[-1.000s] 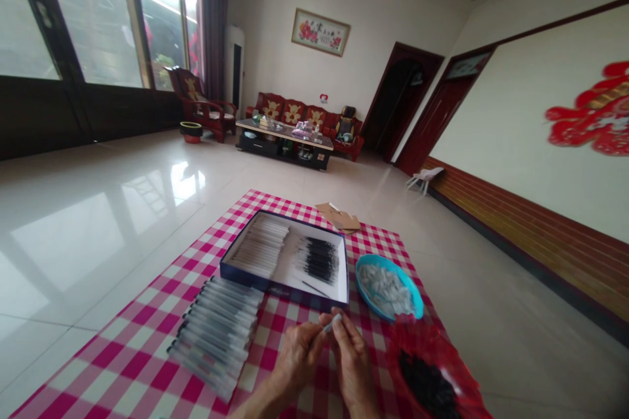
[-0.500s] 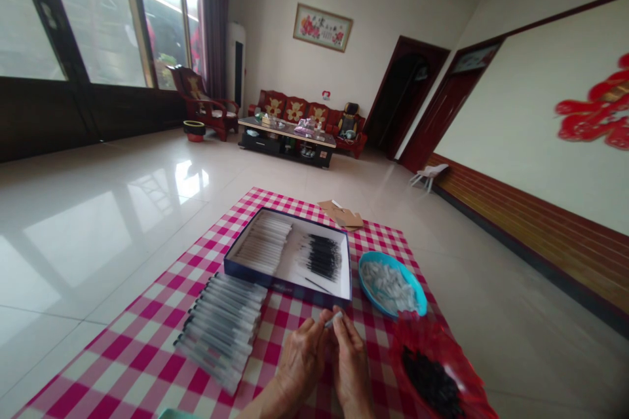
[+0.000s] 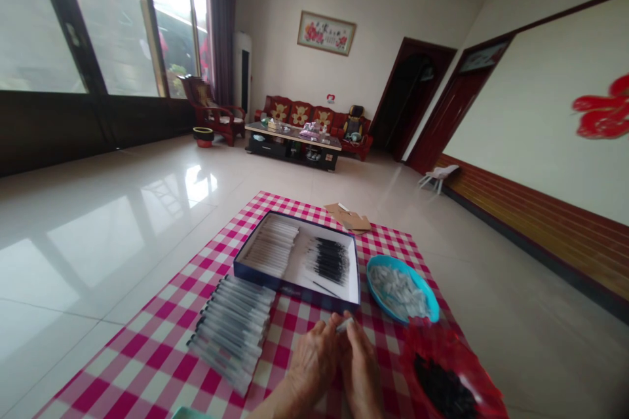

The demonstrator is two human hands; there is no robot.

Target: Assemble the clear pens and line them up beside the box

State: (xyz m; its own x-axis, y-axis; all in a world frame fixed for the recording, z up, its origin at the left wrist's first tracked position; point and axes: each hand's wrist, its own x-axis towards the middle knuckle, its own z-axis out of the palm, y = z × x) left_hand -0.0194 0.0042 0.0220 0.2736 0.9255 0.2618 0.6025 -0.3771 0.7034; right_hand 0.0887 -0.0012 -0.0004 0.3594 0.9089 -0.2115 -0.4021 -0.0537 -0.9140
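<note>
My left hand [image 3: 314,353] and my right hand [image 3: 361,360] meet at the near part of the table, fingers closed in a pinch. Between their fingertips shows a small whitish pen part [image 3: 344,325], probably a cap; the fingers hide the rest. Just beyond the hands stands a shallow dark-blue box [image 3: 299,291] with clear pen barrels [image 3: 270,245] on its left and thin black refills [image 3: 331,260] on its right. One refill lies apart near the front wall. To the left of my hands, a row of pens [image 3: 236,327] with whitish ends lies on the cloth.
At the right, a blue bowl [image 3: 434,304] holds translucent whitish pieces, and nearer stands a red plastic bag [image 3: 484,373] with small black parts. Flat brown cardboard [image 3: 350,218] lies behind the box. A checked cloth [image 3: 162,334] covers the table.
The whole view has shifted slightly, so the table things appear a little farther right and lower. Both hands stay together on the whitish pen part.
</note>
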